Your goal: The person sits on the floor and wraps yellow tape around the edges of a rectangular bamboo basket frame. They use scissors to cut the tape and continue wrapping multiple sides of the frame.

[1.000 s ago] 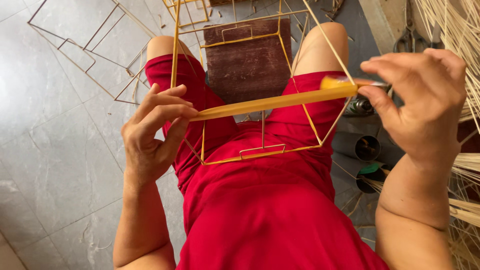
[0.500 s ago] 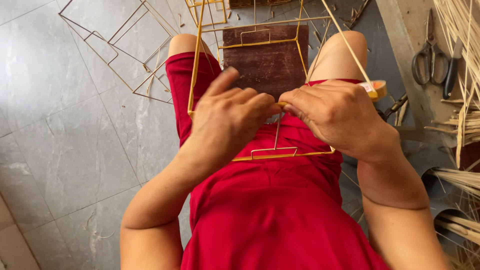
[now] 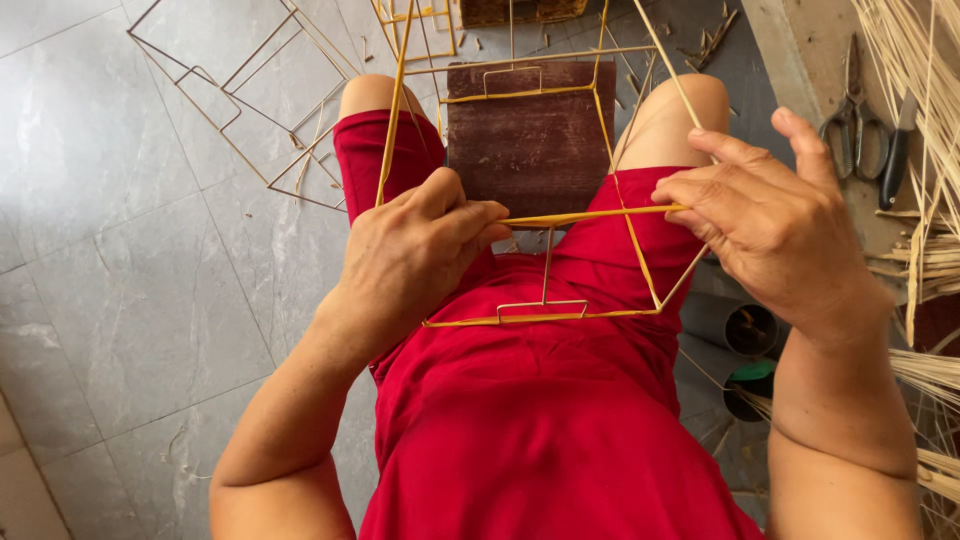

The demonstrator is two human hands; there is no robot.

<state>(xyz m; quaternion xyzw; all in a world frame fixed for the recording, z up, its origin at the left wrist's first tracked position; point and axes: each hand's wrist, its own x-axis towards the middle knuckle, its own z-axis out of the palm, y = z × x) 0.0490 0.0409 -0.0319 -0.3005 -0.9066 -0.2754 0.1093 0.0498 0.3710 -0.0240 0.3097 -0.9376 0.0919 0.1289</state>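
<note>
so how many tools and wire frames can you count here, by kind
wire frame with yellow wrap, held on the lap: 1
bare wire frames on the floor: at least 2, tangled
yellow strip pulled between left hand and right hand: 1
scissors: 1
knife: 1
total: at least 6

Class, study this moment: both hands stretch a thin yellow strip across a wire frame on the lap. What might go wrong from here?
1. The yellow strip, pulled taut between the left hand and right hand, might snap or slip from either grip.
2. The light wire frame rests loosely on the lap, so a hard pull could tilt or bend it.
3. The scissors lie near the right elbow's path and could be knocked.
</note>
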